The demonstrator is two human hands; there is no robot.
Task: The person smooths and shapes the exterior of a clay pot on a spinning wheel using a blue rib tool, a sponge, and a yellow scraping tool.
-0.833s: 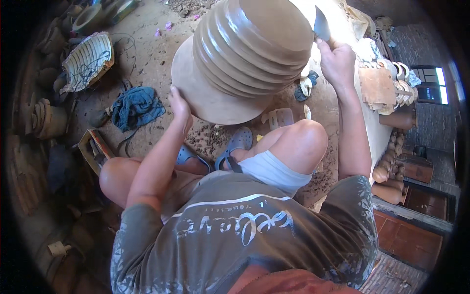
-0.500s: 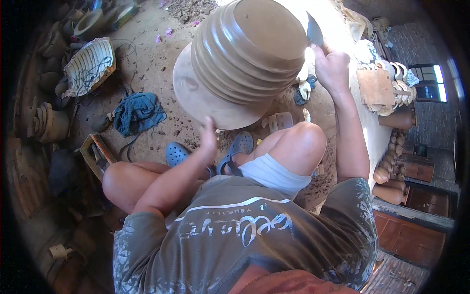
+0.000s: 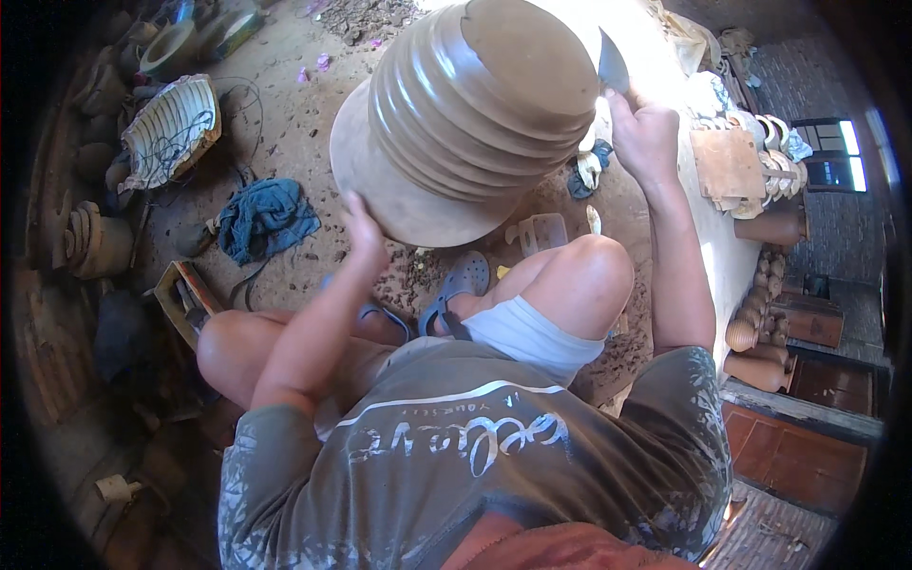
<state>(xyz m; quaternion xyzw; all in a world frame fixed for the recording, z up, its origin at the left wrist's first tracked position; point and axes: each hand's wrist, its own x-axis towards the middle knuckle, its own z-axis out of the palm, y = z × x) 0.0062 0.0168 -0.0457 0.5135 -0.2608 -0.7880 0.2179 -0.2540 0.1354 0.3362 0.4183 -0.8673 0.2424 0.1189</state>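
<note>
Clay form (image 3: 465, 123) stands on round disc (image 3: 366, 180), ribbed walls already shaped, I judge; what's left I can't tell. Left hand (image 3: 366, 237) at disc's rim, grip unclear to me. Right hand (image 3: 648, 138) pinches metal blade (image 3: 613, 65) just beside form's upper edge.

Left forearm (image 3: 318, 323) slants up and inward | left hand (image 3: 369, 236) uncurled, fingers (image 3: 353, 205) pointing forward | right forearm (image 3: 682, 256) standing nearly upright | right hand (image 3: 646, 141) curled tight, thumb (image 3: 616, 104) uppermost!

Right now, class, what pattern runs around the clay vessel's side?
Parallel raised ridges ring the clay vessel; the head view shows it best.
</note>
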